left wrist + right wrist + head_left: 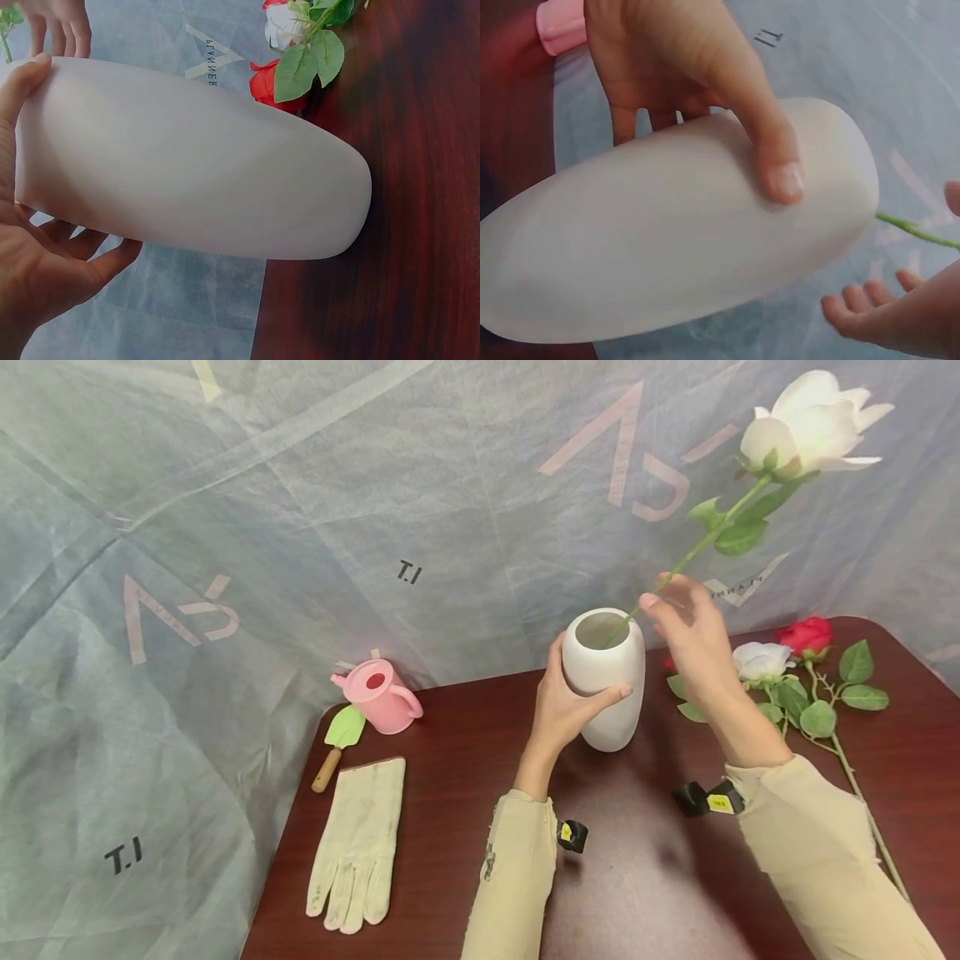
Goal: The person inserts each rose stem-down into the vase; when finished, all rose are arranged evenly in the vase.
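Observation:
A white vase is gripped near its mouth by my left hand, thumb on one side and fingers around the other. The green stem of a white rose runs into the vase mouth, leaning right with the bloom high. My right hand is beside the stem above the rim, its fingers loosely extended; in the right wrist view the stem passes between thumb and fingers without a visible pinch.
Right of the vase lie another white rose and a red rose, with leaves and a long stem. At the left are a pink watering can, a small green trowel and a cream glove. A grey sheet hangs behind the table.

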`<state>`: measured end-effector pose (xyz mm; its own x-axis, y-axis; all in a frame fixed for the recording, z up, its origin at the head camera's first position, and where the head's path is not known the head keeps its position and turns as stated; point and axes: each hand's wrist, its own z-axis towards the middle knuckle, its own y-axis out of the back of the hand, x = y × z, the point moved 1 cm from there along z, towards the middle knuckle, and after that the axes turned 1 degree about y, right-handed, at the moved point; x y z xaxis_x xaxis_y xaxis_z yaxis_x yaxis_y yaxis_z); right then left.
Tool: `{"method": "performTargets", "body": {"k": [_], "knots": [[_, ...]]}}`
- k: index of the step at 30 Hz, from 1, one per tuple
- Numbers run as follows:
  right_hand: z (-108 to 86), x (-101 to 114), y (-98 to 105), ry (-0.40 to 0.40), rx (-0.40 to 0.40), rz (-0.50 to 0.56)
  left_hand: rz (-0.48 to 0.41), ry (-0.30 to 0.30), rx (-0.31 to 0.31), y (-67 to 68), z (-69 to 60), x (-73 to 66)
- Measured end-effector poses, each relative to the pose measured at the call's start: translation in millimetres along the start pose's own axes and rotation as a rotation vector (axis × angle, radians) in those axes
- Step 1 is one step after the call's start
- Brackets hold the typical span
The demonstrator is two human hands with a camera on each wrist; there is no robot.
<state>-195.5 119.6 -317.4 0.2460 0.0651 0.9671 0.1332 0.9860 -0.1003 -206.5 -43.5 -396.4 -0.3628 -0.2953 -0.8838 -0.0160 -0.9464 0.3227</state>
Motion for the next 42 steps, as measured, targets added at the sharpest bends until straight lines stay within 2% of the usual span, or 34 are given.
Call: {"method": "performTargets", "body": {"k": [3, 5, 8, 11, 13, 14, 16, 18, 20, 22, 24, 27, 30, 33, 38, 42], "knots": [[0.3, 1.0, 6.3, 0.054, -0.062, 0.255, 0.012, 0.0, -0.009, -0.6, 0.5, -0.2], [2.6, 1.7, 9.6, 0.098, -0.11, 0.366, 0.018, 0.002, -0.012, -0.6, 0.6, -0.3], [6.8, 4.1, 12.4, 0.149, -0.171, 0.416, 0.016, 0.002, -0.013, -0.2, 0.5, -0.1], [10.1, 6.7, 11.8, 0.169, -0.196, 0.415, 0.008, 0.003, -0.014, 0.0, 0.1, 0.2], [11.1, 6.8, 10.1, 0.16, -0.205, 0.37, 0.008, 0.004, -0.011, 0.3, -0.1, -0.3], [11.3, 6.6, 8.7, 0.149, -0.21, 0.312, 0.006, 0.007, -0.009, 0.6, -0.5, -1.2], [10.5, 5.5, 6.1, 0.116, -0.183, 0.11, 0.003, 0.011, -0.001, 1.5, -1.8, -4.9], [8.6, 5.0, 3.9, 0.079, -0.106, -0.154, -0.008, 0.014, 0.011, 3.9, -4.7, -14.8], [5.1, 5.4, 4.0, 0.045, -0.016, -0.364, -0.024, 0.016, 0.023, 6.5, -7.9, -25.1], [0.7, 6.2, 7.6, -0.014, 0.081, -0.419, -0.032, 0.019, 0.028, 8.3, -10.6, -34.4], [-4.0, 6.3, 13.5, -0.081, 0.127, -0.383, -0.033, 0.023, 0.027, 8.7, -12.1, -39.3], [-12.4, 1.8, 23.3, -0.149, 0.136, -0.302, -0.006, 0.019, 0.008, 6.8, -11.8, -37.0], [-21.1, -8.3, 34.0, -0.146, 0.13, -0.248, -0.006, 0.014, 0.002, 7.5, -12.6, -37.8], [-29.4, -21.6, 49.9, -0.131, 0.131, -0.117, -0.023, 0.018, 0.015, 10.9, -14.4, -44.0], [-41.1, -42.5, 85.7, -0.127, 0.171, 0.108, -0.03, 0.032, 0.03, 12.5, -14.4, -44.3], [-48.2, -54.6, 118.4, -0.145, 0.178, 0.184, -0.035, 0.045, 0.037, 12.3, -13.7, -42.9]]}}
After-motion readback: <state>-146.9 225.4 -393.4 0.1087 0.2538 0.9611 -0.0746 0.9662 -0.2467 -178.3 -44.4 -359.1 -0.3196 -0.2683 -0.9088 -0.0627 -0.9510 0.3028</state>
